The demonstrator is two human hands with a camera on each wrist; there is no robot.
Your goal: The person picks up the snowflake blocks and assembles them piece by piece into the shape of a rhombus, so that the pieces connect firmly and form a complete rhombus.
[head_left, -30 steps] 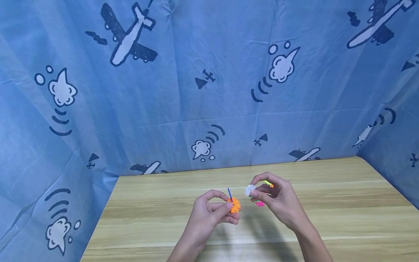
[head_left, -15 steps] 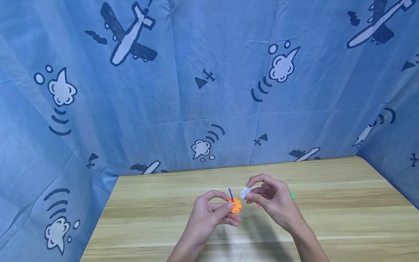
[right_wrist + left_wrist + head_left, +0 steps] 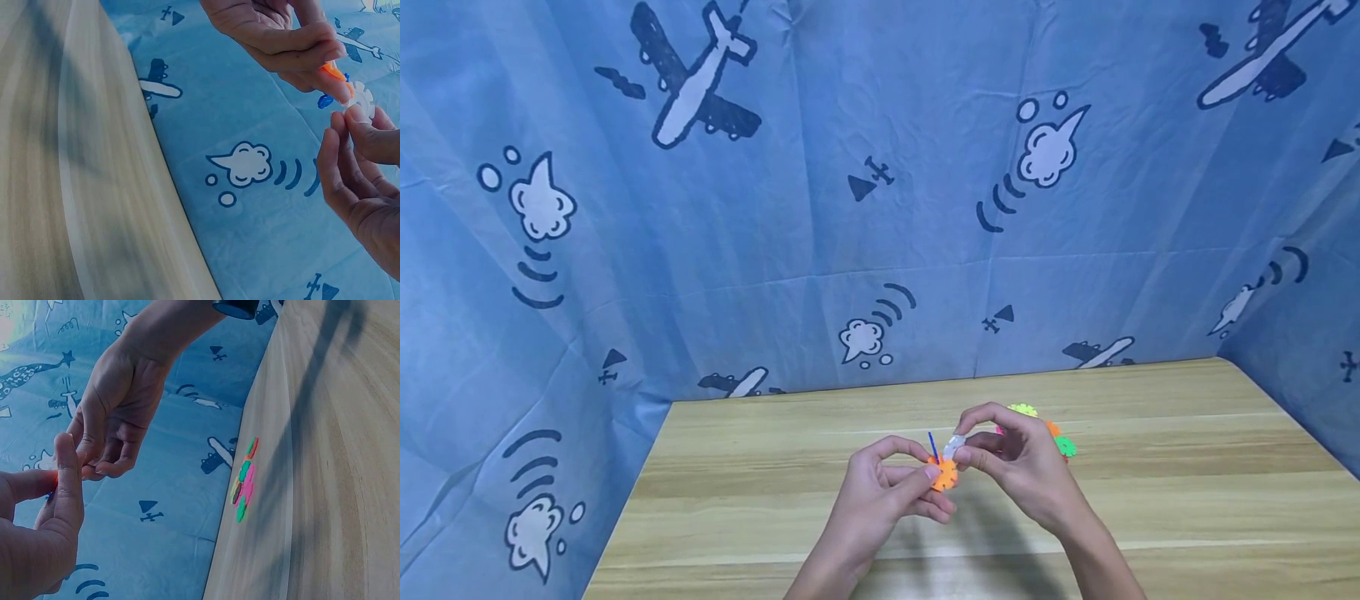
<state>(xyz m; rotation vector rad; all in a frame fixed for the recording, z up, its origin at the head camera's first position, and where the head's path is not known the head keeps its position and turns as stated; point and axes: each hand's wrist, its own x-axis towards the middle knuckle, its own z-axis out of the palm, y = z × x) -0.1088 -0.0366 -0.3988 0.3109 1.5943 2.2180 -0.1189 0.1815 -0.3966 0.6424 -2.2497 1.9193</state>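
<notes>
Right grip (image 3: 1015, 450) has shifted leftward and a little down over the last second, carrying the white disc (image 3: 955, 447) up to the orange disc (image 3: 946, 476). Left grip (image 3: 891, 479) shows only a slight drift to the right. With the right grip moved over, the green disc (image 3: 1066, 447) now shows beside it.

State of grips: both are closed to a narrow pinch, thumb against fingers. Left holds the orange disc by its side; right holds the white disc by its edge.

Position: both discs are in the air above the desk (image 3: 737, 492), between the two grips. A blue piece (image 3: 933, 447) stands edge-on at the orange disc, apparently joined to it. In the right wrist view the white disc meets or overlaps the orange one; whether slots engage, cannot tell.

Interpretation: gap closed, so the work seems to be at lining up white with orange, the join unconfirmed. Loose pieces, yellow-green (image 3: 1022, 411) among them, lie on the desk behind the right grip.
</notes>
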